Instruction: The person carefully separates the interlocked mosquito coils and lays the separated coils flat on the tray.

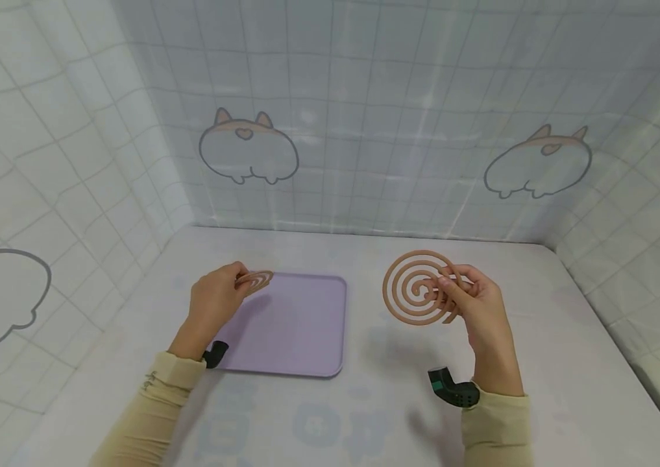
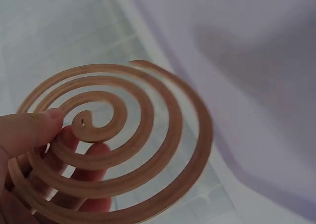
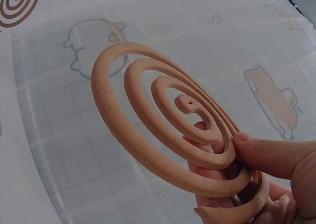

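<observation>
Two brown mosquito coils are held up, one in each hand. My left hand pinches one coil between thumb and fingers, over the left part of a flat lilac tray. In the head view this coil is seen nearly edge-on. To the right of the tray, my right hand grips the other coil by its right side, its spiral facing the head camera. The right wrist view shows the thumb on the near side of that coil and fingers behind it.
The tray lies on a white table with faint printed shapes. A tiled-pattern backdrop with animal drawings encloses the back and both sides. Small dark cameras sit at the wrists.
</observation>
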Motion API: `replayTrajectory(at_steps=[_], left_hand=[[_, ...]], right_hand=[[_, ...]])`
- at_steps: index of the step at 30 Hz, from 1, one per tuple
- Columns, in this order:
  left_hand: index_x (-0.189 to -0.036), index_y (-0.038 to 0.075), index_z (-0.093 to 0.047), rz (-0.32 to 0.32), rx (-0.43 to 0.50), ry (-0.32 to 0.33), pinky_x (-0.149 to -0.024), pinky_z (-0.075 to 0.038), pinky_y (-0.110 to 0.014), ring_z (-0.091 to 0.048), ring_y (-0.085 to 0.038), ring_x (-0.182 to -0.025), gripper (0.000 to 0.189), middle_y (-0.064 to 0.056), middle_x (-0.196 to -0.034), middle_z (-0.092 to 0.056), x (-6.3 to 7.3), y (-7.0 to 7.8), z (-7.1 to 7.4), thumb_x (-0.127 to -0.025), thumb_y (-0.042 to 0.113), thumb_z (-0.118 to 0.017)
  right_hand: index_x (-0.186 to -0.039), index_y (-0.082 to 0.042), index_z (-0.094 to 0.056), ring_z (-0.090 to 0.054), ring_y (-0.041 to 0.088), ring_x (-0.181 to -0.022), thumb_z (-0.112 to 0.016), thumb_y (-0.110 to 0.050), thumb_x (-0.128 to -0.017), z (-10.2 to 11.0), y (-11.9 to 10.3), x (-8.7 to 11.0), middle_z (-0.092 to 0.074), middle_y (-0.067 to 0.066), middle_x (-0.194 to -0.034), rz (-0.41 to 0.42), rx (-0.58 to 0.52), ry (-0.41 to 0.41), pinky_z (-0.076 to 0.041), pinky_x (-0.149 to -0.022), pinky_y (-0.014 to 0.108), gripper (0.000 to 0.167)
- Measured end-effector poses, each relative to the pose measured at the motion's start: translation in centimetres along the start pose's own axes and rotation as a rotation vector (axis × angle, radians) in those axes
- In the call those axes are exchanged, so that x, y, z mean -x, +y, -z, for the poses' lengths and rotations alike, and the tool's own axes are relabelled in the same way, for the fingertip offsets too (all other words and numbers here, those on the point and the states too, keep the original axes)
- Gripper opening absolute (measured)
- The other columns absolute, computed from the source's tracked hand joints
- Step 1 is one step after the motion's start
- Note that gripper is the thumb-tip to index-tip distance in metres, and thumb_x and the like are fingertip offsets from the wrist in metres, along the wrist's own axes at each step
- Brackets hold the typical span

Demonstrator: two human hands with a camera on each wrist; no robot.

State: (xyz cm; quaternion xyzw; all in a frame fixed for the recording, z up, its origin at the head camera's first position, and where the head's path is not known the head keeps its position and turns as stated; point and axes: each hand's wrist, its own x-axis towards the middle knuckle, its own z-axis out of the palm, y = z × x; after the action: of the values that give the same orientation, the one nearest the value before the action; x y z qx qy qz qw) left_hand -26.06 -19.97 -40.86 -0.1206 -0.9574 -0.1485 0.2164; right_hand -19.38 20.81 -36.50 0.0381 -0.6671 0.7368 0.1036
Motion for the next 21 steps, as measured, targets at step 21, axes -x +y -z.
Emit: replayTrajectory(at_steps=[21], left_hand=[[-0.103, 0.004, -0.066, -0.286, -0.150, -0.039, -0.051, -0.049, -0.040, -0.061, -0.028, -0.063, 0.028, -0.010, -0.080, -0.065, 2.7, -1.4, -3.4, -0.080, 0.018, -0.072]], right_hand=[[-0.095, -0.006, -0.057, -0.060, 0.010, -0.055, -0.059, -0.007, -0.089, 0.4, 0.1, -0.2, -0.069, -0.001, -0.072, 0.025, -0.005, -0.001, -0.051, -0.052, 0.021, 0.006]])
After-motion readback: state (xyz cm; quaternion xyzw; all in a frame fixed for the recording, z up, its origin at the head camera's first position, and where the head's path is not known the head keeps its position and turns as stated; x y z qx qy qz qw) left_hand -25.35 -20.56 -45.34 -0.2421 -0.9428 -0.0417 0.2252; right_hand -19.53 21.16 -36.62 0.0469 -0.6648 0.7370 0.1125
